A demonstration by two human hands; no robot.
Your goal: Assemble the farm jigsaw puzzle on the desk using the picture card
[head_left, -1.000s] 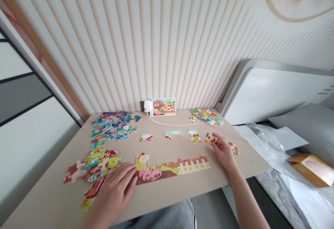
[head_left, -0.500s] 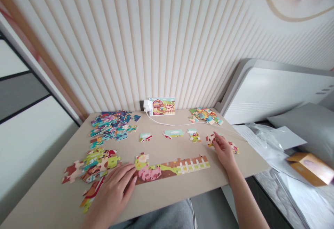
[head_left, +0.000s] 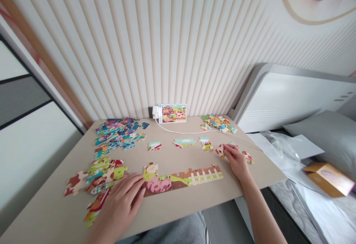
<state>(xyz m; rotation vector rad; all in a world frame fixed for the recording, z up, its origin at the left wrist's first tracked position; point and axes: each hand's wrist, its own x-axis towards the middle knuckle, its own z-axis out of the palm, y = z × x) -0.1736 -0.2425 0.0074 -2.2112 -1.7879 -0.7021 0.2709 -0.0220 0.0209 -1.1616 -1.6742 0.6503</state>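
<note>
The right hand [head_left: 236, 160] has its thumb and fingertips pinched on a red-and-white spotted piece [head_left: 220, 150] at the right of the table [head_left: 183, 160]; whether that piece is lifted or lying flat, I cannot tell. Just beside this hand, partly behind it, lie a few more pieces [head_left: 248, 157]. The left hand [head_left: 122, 199] rests palm down, fingers nearly straight and close together, its tips at the left end of a joined strip [head_left: 180, 183] — pink pig at the left, white fence at the right. Left of that hand is a loose pile [head_left: 102, 177]. Beyond the strip, three small pieces sit apart in a row: a barn roof piece [head_left: 154, 146], a sky piece [head_left: 185, 142] and a tractor piece [head_left: 206, 144]. Farther back are a blue-purple pile [head_left: 119, 131], a bright pile [head_left: 219, 123] and, upright against the wall [head_left: 178, 43], the picture card [head_left: 172, 113] beside a white plug [head_left: 155, 112] and its cord [head_left: 180, 132].
</note>
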